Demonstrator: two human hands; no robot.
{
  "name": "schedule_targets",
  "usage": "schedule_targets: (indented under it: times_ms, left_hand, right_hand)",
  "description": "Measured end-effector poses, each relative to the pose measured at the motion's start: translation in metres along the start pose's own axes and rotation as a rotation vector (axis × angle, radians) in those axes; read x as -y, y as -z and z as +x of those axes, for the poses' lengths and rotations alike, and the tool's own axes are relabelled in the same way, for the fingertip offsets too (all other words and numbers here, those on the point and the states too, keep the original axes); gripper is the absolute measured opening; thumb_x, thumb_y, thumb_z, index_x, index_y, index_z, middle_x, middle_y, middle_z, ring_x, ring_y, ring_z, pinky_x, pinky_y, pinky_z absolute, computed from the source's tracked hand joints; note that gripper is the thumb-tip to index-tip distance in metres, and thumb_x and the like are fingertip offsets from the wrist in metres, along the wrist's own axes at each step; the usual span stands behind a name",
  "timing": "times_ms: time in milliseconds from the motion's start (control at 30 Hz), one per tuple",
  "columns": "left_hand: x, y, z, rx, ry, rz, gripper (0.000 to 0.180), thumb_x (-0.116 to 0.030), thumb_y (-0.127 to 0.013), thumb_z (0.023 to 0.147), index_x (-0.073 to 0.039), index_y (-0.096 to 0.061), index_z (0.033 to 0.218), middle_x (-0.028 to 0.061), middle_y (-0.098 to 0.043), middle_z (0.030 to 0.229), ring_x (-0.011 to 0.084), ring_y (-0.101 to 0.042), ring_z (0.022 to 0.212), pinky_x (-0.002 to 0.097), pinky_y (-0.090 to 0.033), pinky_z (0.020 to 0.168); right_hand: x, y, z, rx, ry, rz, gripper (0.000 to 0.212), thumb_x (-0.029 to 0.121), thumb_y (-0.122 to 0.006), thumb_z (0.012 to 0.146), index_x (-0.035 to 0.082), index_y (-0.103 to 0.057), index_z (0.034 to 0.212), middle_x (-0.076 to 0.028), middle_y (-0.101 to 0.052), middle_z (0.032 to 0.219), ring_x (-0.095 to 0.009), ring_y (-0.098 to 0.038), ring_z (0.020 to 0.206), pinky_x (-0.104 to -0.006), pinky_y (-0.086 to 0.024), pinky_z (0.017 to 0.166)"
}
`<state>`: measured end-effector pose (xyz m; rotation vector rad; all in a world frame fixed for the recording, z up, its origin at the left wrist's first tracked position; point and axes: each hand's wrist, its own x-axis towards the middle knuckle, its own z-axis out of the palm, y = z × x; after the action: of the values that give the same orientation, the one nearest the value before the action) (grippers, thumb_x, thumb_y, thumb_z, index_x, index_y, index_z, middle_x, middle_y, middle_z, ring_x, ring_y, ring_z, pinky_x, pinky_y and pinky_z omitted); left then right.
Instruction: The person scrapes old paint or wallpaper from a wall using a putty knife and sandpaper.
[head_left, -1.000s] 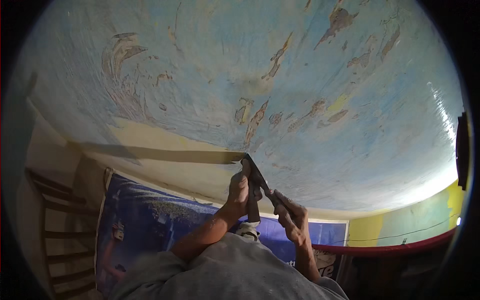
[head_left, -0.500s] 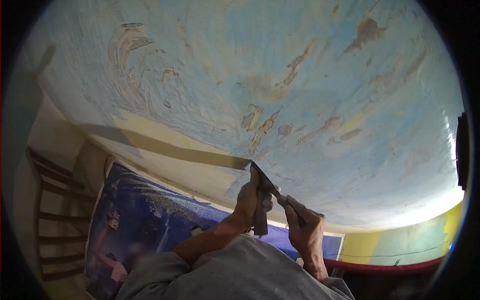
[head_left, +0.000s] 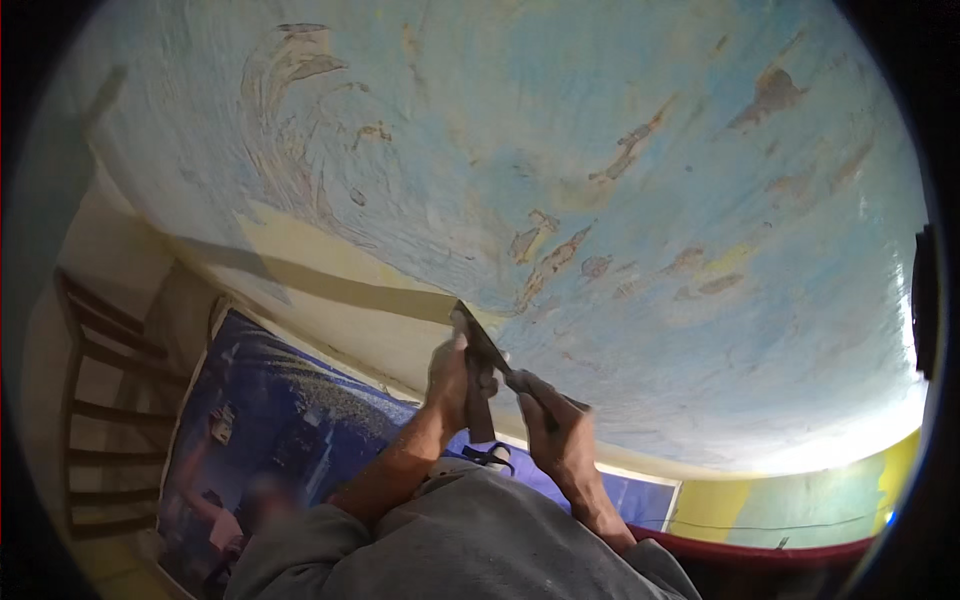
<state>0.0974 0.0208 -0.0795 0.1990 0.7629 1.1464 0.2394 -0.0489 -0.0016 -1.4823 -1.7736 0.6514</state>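
Note:
My right hand [head_left: 558,430] is wrapped around the handle of a scraper, and the handle's end sticks out past my fist. Its dark, flat blade [head_left: 482,337] slants up and left toward my left hand [head_left: 450,370]. That hand is closed around a dark, handle-like piece [head_left: 480,415] whose lower end shows below my fingers; its upper part is hidden, so its exact kind cannot be told. The blade's tip is beside my left thumb. Beyond both hands spreads a pale blue painted surface [head_left: 400,180] with peeled, brownish patches and a bare yellowish strip.
A wooden ladder-like frame [head_left: 115,406] stands at the left. A blue printed sheet [head_left: 300,400] with pictures of people lies below my left arm. A dark red edge [head_left: 760,552] runs along the lower right. Dark straps [head_left: 490,457] show between my forearms.
Both hands and the scraper have moved left together relative to the painted surface. The whole view has also shifted slightly. Dark straps now show between my forearms. Both grips stay closed.

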Motion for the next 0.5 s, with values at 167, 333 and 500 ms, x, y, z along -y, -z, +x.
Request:
schedule_targets:
  times_ms: [167, 333, 500]
  left_hand:
    - [0.004, -0.003, -0.007, 0.006, -0.185, 0.349, 0.044, -0.047, -0.059, 0.099, -0.005, -0.060, 0.087, 0.0047, -0.062, 0.064, 0.0101, -0.050, 0.044, 0.0249, -0.037, 0.041]
    - [0.018, -0.007, -0.013, 0.154, -0.197, 0.479, 0.030, -0.032, -0.064, 0.100, -0.003, -0.062, 0.091, 0.0047, -0.066, 0.070, 0.0109, -0.062, 0.058, 0.0259, -0.047, 0.051]
    - [0.006, 0.005, -0.005, 0.197, -0.237, 0.770, 0.037, -0.037, -0.058, 0.101, -0.002, -0.063, 0.090, 0.0097, -0.069, 0.074, 0.0144, -0.064, 0.061, 0.0294, -0.051, 0.056]
  right_hand:
    - [-0.055, -0.023, -0.021, 0.103, -0.111, 0.100, 0.021, 0.018, -0.059, 0.098, -0.001, -0.063, 0.106, -0.006, -0.060, 0.068, -0.012, -0.049, 0.056, -0.0304, -0.043, 0.054]
    - [-0.080, -0.061, -0.035, 0.019, -0.294, 0.454, 0.029, 0.027, -0.057, 0.102, 0.001, -0.057, 0.114, 0.003, -0.051, 0.071, -0.007, -0.045, 0.063, -0.0251, -0.037, 0.054]
    - [-0.097, -0.106, -0.041, -0.126, -0.338, 0.643, 0.026, 0.026, -0.056, 0.103, 0.001, -0.058, 0.108, 0.002, -0.052, 0.068, -0.006, -0.047, 0.061, -0.0265, -0.040, 0.053]
